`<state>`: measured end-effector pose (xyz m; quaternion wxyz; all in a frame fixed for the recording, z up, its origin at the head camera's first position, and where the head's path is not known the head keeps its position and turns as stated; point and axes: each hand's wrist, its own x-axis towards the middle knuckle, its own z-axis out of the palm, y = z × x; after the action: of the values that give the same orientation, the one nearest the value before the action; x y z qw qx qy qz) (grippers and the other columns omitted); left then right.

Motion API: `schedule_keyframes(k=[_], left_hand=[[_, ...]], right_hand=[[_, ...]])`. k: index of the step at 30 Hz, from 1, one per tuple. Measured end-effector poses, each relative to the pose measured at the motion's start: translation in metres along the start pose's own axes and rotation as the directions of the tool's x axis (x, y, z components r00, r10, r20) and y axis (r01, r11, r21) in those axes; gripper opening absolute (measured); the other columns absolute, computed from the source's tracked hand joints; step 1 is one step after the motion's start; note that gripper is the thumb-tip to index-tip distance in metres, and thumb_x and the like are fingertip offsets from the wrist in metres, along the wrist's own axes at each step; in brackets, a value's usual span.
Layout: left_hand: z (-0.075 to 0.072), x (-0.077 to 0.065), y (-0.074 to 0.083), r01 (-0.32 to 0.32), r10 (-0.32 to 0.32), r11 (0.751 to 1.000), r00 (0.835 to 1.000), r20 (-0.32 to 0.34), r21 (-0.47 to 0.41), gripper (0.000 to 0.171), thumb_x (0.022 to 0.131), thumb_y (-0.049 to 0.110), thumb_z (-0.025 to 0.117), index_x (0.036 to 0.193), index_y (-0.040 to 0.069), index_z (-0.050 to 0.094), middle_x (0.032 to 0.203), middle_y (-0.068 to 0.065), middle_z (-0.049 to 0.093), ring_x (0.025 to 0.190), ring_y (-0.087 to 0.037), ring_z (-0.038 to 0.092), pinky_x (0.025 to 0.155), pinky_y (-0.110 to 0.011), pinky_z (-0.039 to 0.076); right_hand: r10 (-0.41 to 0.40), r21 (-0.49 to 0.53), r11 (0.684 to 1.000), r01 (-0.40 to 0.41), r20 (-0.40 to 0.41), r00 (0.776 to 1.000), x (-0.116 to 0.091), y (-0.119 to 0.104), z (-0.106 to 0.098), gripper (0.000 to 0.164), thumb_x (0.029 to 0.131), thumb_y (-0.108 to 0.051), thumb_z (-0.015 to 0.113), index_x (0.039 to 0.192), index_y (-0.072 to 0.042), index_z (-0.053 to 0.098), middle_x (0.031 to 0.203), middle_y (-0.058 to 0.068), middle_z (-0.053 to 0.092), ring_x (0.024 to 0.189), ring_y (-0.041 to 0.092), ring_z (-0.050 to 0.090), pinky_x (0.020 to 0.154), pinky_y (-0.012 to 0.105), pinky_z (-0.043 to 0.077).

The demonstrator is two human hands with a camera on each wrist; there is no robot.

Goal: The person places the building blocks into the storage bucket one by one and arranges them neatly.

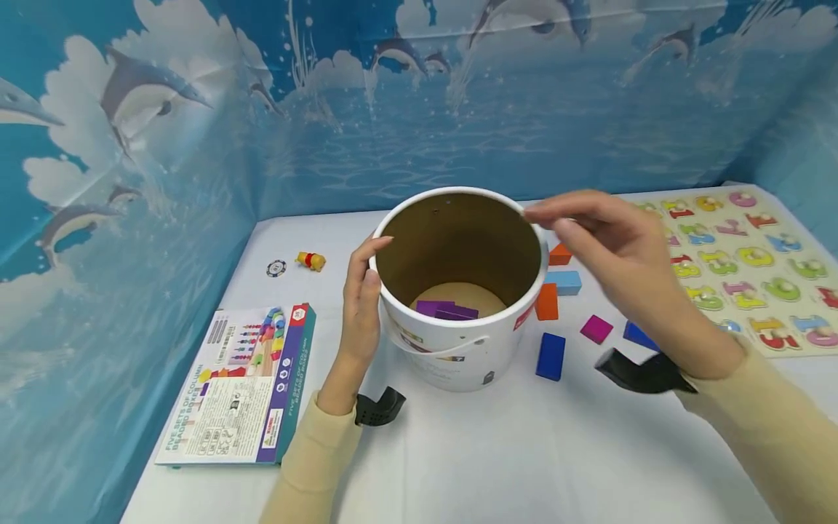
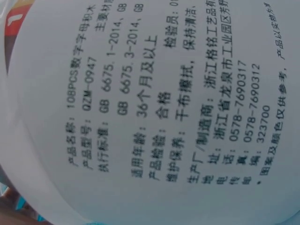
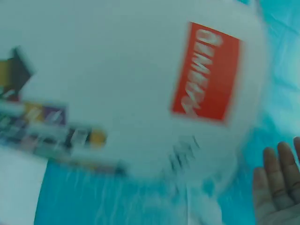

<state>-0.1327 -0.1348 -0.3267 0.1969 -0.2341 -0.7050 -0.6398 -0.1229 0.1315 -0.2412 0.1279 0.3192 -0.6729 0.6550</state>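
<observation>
A white round bucket (image 1: 452,356) stands upright in the middle of the table, with purple blocks (image 1: 448,311) on its floor. My left hand (image 1: 362,313) holds its left rim, a finger bent over the edge and the thumb at the outer side. At the right rim is my right hand (image 1: 612,251), its fingertips close to the edge and nothing held. In the right wrist view the fingers (image 3: 280,176) are straight beside the bucket wall. Printed text on the bucket fills the left wrist view.
Blue (image 1: 551,356), magenta (image 1: 596,329), orange (image 1: 547,302) and light blue blocks (image 1: 564,282) lie right of the bucket. A number puzzle board (image 1: 753,266) lies far right. At left are a bead game box (image 1: 242,386), a small yellow bear figure (image 1: 310,260) and a round chip (image 1: 276,268).
</observation>
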Motion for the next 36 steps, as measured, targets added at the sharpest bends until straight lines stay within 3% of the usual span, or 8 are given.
schedule_keyframes(k=[3, 5, 8, 11, 19, 21, 28, 36], left_hand=[[0.0, 0.002, 0.001, -0.008, 0.007, 1.0, 1.0, 0.007, 0.009, 0.064, 0.089, 0.055, 0.032, 0.128, 0.005, 0.037, 0.138, -0.006, 0.033, 0.13, -0.017, 0.022, 0.102, -0.046, 0.022], [0.0, 0.004, 0.001, -0.009, 0.009, 1.0, 1.0, 0.006, 0.013, 0.065, 0.088, 0.055, 0.032, 0.128, 0.004, 0.037, 0.138, -0.007, 0.033, 0.13, -0.017, 0.022, 0.102, -0.046, 0.022], [-0.001, 0.003, 0.001, -0.001, 0.001, 1.0, 1.0, 0.004, 0.013, 0.066, 0.088, 0.057, 0.032, 0.128, 0.004, 0.037, 0.137, -0.007, 0.033, 0.13, -0.017, 0.022, 0.102, -0.045, 0.022], [-0.001, 0.003, 0.001, -0.003, 0.003, 1.0, 1.0, 0.003, 0.006, 0.065, 0.088, 0.056, 0.032, 0.128, 0.004, 0.037, 0.137, -0.006, 0.034, 0.13, -0.018, 0.022, 0.102, -0.043, 0.022], [-0.001, 0.0, -0.001, 0.01, -0.01, 1.0, 1.0, -0.023, -0.007, 0.064, 0.089, 0.055, 0.032, 0.127, 0.004, 0.037, 0.136, -0.003, 0.035, 0.129, -0.019, 0.023, 0.102, -0.044, 0.021], [-0.001, 0.0, -0.002, 0.013, -0.013, 1.0, 1.0, -0.021, -0.012, 0.065, 0.089, 0.055, 0.032, 0.127, 0.003, 0.037, 0.136, -0.003, 0.035, 0.129, -0.019, 0.023, 0.102, -0.044, 0.021], [0.001, 0.001, -0.002, 0.016, -0.017, 1.0, 1.0, -0.021, -0.013, 0.065, 0.088, 0.055, 0.032, 0.127, 0.003, 0.037, 0.137, -0.005, 0.034, 0.13, -0.019, 0.022, 0.102, -0.044, 0.02], [0.0, 0.001, -0.002, 0.019, -0.019, 1.0, 0.999, -0.025, 0.001, 0.066, 0.088, 0.056, 0.032, 0.127, 0.003, 0.037, 0.135, -0.003, 0.036, 0.13, -0.019, 0.022, 0.103, -0.043, 0.019]], right_hand=[[0.111, -0.101, 0.987, -0.126, -0.137, 0.984, -0.035, -0.001, -0.023, 0.025, 0.086, 0.007, 0.048, 0.111, 0.01, 0.054, 0.109, 0.014, 0.058, 0.104, 0.021, 0.053, 0.083, 0.018, 0.044], [0.243, -0.213, 0.937, -0.275, -0.166, 0.956, -0.057, 0.007, -0.034, 0.027, 0.089, 0.001, 0.048, 0.115, 0.004, 0.053, 0.111, 0.01, 0.058, 0.104, 0.017, 0.052, 0.08, 0.014, 0.043], [0.424, -0.337, 0.832, -0.441, -0.128, 0.897, -0.089, 0.032, -0.04, 0.027, 0.091, -0.009, 0.048, 0.118, -0.005, 0.052, 0.112, 0.003, 0.057, 0.103, 0.009, 0.053, 0.077, 0.013, 0.045], [0.518, -0.37, 0.787, -0.493, -0.037, 0.854, -0.115, 0.057, -0.038, 0.029, 0.091, -0.014, 0.049, 0.12, -0.008, 0.051, 0.115, 0.003, 0.056, 0.102, 0.003, 0.053, 0.076, 0.013, 0.045], [0.509, -0.414, 0.814, -0.407, 0.171, 0.844, -0.138, 0.09, -0.018, 0.04, 0.086, -0.015, 0.057, 0.125, -0.008, 0.048, 0.125, 0.009, 0.049, 0.112, -0.007, 0.04, 0.084, 0.028, 0.045], [0.496, -0.465, 0.804, -0.372, 0.177, 0.85, -0.139, 0.094, -0.014, 0.045, 0.084, -0.017, 0.061, 0.126, -0.011, 0.047, 0.128, 0.006, 0.047, 0.114, -0.008, 0.036, 0.085, 0.033, 0.044], [0.504, -0.571, 0.746, -0.342, 0.149, 0.851, -0.141, 0.106, -0.017, 0.055, 0.077, -0.023, 0.069, 0.127, -0.015, 0.047, 0.133, 0.005, 0.042, 0.123, 0.024, 0.035, 0.09, 0.037, 0.039], [0.462, -0.627, 0.73, -0.273, 0.158, 0.873, -0.147, 0.12, -0.018, 0.059, 0.072, -0.026, 0.074, 0.125, -0.018, 0.05, 0.129, 0.001, 0.046, 0.118, 0.019, 0.04, 0.09, 0.039, 0.04]])
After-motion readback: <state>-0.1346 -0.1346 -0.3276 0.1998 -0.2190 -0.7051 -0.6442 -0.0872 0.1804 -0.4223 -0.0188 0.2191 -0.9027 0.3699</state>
